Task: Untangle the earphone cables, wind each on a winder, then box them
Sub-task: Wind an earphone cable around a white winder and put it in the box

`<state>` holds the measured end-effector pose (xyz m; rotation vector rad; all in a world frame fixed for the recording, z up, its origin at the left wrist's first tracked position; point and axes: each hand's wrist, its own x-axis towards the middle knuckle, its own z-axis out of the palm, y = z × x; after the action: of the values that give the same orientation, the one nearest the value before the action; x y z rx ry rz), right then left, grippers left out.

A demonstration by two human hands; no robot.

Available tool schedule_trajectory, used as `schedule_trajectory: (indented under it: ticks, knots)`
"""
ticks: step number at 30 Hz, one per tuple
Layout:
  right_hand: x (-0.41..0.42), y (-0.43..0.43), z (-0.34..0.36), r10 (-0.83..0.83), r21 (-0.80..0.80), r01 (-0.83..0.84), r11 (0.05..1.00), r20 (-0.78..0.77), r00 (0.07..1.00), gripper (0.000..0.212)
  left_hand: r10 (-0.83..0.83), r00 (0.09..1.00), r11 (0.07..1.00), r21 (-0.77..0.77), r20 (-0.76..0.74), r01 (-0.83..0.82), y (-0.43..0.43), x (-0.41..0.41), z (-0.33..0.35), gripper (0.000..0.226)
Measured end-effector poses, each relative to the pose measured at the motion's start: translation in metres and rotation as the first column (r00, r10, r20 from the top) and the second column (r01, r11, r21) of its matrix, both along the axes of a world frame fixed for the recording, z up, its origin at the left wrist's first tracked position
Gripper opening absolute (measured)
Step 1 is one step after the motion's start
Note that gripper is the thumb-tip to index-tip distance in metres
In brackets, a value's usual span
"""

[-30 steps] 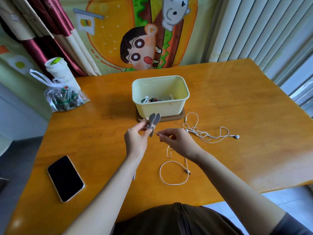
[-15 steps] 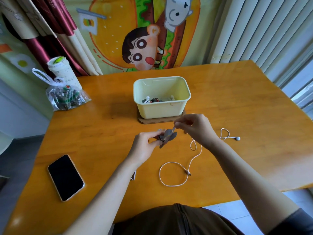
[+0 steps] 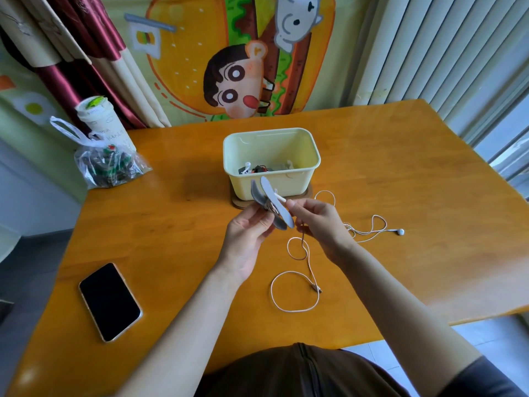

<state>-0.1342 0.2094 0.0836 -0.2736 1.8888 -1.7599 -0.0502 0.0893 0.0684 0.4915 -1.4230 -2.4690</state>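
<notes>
Pinching one winder (image 3: 272, 204) is the left grip (image 3: 246, 239); the right grip (image 3: 317, 224) pinches one earphone cable (image 3: 315, 287).

The left grip (image 3: 246, 233) holds a grey winder (image 3: 274, 204) in front of the cream box (image 3: 229, 156). The right grip (image 3: 317, 222) pinches the earphone cable (image 3: 289, 308), its slack looped on the worktop (image 3: 400, 167).
</notes>
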Motion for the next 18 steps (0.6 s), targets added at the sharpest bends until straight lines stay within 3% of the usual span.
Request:
schedule_trajectory:
  ticks: [7,11,14,16,18]
  knots:
    - [0.018,-0.008,-0.012,0.03,0.005,-0.03,1.0,0.05,0.998,0.016,0.128,0.988,0.975,0.173,0.087,-0.142,-0.002,-0.006,-0.001,0.024]
    - [0.023,-0.011,-0.021,0.016,0.121,-0.002,0.993,-0.11,0.994,0.017,0.277,0.938,0.947,0.108,0.207,-0.303,-0.002,-0.009,-0.005,0.03]
    - [0.027,-0.011,-0.025,0.107,0.291,-0.016,0.957,-0.297,0.949,0.016,0.38,0.896,0.924,-0.063,0.23,-0.376,-0.002,-0.013,-0.007,0.031]
    - [0.029,-0.01,-0.025,0.185,0.353,-0.056,0.934,-0.345,0.92,0.017,0.394,0.894,0.901,-0.284,0.213,-0.329,-0.003,-0.012,-0.011,0.033]
    - [0.027,-0.007,-0.021,0.27,0.391,-0.118,0.913,-0.363,0.892,0.019,0.396,0.895,0.806,-0.545,0.204,-0.232,-0.005,-0.007,-0.016,0.034]
